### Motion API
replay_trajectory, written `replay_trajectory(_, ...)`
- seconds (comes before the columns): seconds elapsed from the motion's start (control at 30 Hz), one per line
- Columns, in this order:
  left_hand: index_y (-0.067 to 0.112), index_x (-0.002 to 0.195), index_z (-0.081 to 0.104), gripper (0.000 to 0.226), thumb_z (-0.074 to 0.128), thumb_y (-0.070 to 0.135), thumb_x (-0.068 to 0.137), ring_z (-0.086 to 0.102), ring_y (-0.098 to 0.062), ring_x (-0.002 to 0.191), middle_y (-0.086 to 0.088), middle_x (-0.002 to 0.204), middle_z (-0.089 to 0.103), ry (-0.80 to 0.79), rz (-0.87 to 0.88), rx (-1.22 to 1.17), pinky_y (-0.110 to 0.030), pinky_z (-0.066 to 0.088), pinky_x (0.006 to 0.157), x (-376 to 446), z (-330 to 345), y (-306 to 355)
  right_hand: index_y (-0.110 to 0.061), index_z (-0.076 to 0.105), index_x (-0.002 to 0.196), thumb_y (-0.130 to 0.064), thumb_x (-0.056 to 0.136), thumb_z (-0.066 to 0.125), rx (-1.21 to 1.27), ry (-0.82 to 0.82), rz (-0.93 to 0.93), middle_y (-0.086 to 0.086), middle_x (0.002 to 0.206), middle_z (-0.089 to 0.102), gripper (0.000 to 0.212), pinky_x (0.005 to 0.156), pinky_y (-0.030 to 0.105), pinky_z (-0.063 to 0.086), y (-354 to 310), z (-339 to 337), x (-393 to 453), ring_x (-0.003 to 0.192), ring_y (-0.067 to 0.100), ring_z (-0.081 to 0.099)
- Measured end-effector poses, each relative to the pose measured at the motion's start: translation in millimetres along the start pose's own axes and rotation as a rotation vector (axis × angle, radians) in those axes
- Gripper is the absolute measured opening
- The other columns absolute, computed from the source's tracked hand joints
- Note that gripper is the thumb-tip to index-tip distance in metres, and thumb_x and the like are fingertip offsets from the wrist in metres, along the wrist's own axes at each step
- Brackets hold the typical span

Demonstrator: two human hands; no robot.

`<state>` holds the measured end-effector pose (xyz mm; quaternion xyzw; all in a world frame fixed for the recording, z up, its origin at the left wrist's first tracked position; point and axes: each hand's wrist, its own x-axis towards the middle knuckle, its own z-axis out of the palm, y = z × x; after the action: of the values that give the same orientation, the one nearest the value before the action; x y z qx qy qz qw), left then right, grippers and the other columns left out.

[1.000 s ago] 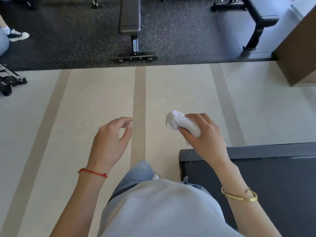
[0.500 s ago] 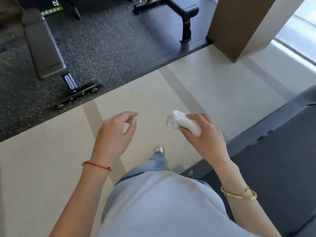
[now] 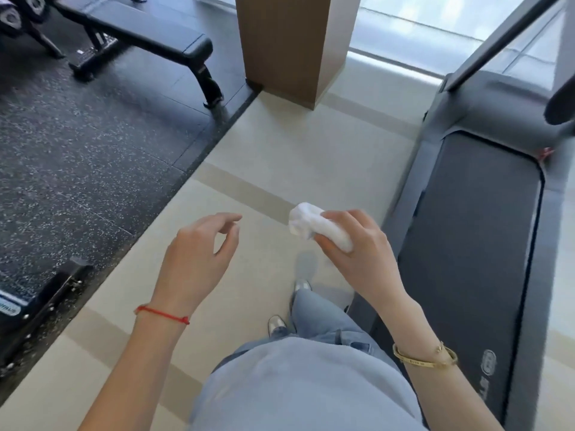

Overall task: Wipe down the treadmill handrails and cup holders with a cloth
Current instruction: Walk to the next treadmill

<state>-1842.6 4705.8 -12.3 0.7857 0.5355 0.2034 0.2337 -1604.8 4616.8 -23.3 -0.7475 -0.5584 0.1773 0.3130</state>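
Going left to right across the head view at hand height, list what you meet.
Speckled rubber mat → left hand, holding nothing → white cloth → right hand, gripping the cloth → treadmill belt.

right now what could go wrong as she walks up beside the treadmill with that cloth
1. The grey treadmill deck edge lies close beside her feet; she could trip on it.
2. The crumpled white cloth is bunched small in the right hand, so it may wipe poorly.
3. The dark rounded handrail end juts out ahead.
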Motion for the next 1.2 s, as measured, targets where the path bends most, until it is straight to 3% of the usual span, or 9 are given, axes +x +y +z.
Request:
replay_trajectory(0.13, 0.023, 0.115, 0.07, 0.023, 0.057, 0.026, 0.097, 0.063, -0.01, 0.092, 0.009, 0.103, 0.072, -0.052, 0.082, -0.027, -0.029, 0.05, 0.085, 58.3, 10.6, 0.8, -0.023, 0.066, 0.115, -0.032, 0.088, 0.07, -0.018, 0.071, 0.063, -0.008, 0.108, 0.06, 0.028, 0.071, 0.024, 0.043, 4.3, -3.0, 30.7, 0.092, 0.013, 0.057)
replay_trajectory(0.3, 0.025, 0.116, 0.07, 0.024, 0.056, 0.027, 0.097, 0.048, 0.006, 0.081, 0.011, 0.098, 0.072, -0.106, 0.195, -0.037, -0.019, 0.039, 0.076, 130.7, 30.0, 13.3, -0.023, 0.067, 0.115, -0.031, 0.089, 0.07, -0.012, 0.163, 0.14, -0.007, 0.108, 0.061, 0.028, 0.075, 0.035, 0.051, 17.3, -13.1, 76.0, 0.095, 0.015, 0.058)
replay_trajectory(0.43, 0.024, 0.116, 0.069, 0.024, 0.055, 0.028, 0.097, 0.053, 0.005, 0.084, 0.011, 0.101, 0.071, -0.144, 0.279, -0.067, -0.023, 0.047, 0.08, 196.7, 53.2, 34.2, -0.022, 0.066, 0.115, -0.032, 0.089, 0.069, -0.008, 0.219, 0.198, -0.006, 0.109, 0.061, 0.028, 0.077, 0.039, 0.052, 41.6, -26.8, 120.5, 0.097, 0.016, 0.059)
replay_trajectory(0.53, 0.023, 0.116, 0.068, 0.024, 0.054, 0.028, 0.098, 0.051, 0.007, 0.083, 0.011, 0.1, 0.07, -0.174, 0.341, -0.072, -0.019, 0.042, 0.076, 250.6, 74.4, 58.1, -0.022, 0.066, 0.116, -0.033, 0.089, 0.068, -0.005, 0.262, 0.228, -0.005, 0.11, 0.061, 0.029, 0.079, 0.038, 0.051, 62.1, -43.1, 160.0, 0.1, 0.016, 0.059)
replay_trajectory(0.63, 0.023, 0.117, 0.068, 0.024, 0.055, 0.028, 0.098, 0.053, 0.0, 0.083, 0.009, 0.1, 0.071, -0.195, 0.406, -0.087, -0.025, 0.047, 0.078, 304.9, 94.3, 92.7, -0.023, 0.065, 0.118, -0.034, 0.089, 0.068, -0.016, 0.324, 0.257, -0.007, 0.112, 0.061, 0.031, 0.08, 0.038, 0.051, 81.5, -67.4, 199.8, 0.102, 0.015, 0.058)
replay_trajectory(0.73, 0.022, 0.118, 0.069, 0.025, 0.055, 0.028, 0.097, 0.053, 0.002, 0.085, 0.009, 0.101, 0.072, -0.212, 0.488, -0.102, -0.022, 0.045, 0.075, 358.2, 117.1, 134.4, -0.024, 0.064, 0.119, -0.036, 0.09, 0.067, -0.029, 0.389, 0.269, -0.009, 0.114, 0.06, 0.032, 0.08, 0.037, 0.052, 100.9, -96.3, 237.9, 0.103, 0.014, 0.058)
replay_trajectory(0.87, 0.02, 0.115, 0.071, 0.024, 0.057, 0.026, 0.097, 0.063, -0.004, 0.089, 0.008, 0.1, 0.073, -0.251, 0.604, -0.153, -0.031, 0.054, 0.083, 420.5, 147.1, 194.3, -0.024, 0.063, 0.119, -0.031, 0.093, 0.063, -0.066, 0.489, 0.262, -0.009, 0.113, 0.06, 0.027, 0.08, 0.036, 0.052, 126.1, -138.1, 281.1, 0.101, 0.013, 0.057)
replay_trajectory(1.03, 0.021, 0.114, 0.071, 0.022, 0.058, 0.026, 0.097, 0.067, -0.009, 0.092, 0.007, 0.1, 0.073, -0.318, 0.733, -0.212, -0.035, 0.053, 0.086, 486.3, 181.0, 267.8, -0.026, 0.064, 0.116, -0.033, 0.096, 0.055, -0.136, 0.634, 0.273, -0.011, 0.11, 0.059, 0.024, 0.079, 0.03, 0.049, 151.7, -187.3, 319.6, 0.102, 0.012, 0.055)
replay_trajectory(1.2, 0.026, 0.114, 0.069, 0.022, 0.056, 0.029, 0.097, 0.055, 0.003, 0.086, 0.012, 0.101, 0.07, -0.384, 0.89, -0.262, -0.023, 0.048, 0.083, 536.9, 217.1, 334.0, -0.023, 0.065, 0.118, -0.038, 0.097, 0.053, -0.236, 0.736, 0.352, -0.007, 0.112, 0.059, 0.029, 0.083, 0.022, 0.047, 174.2, -219.9, 344.4, 0.102, 0.013, 0.055)
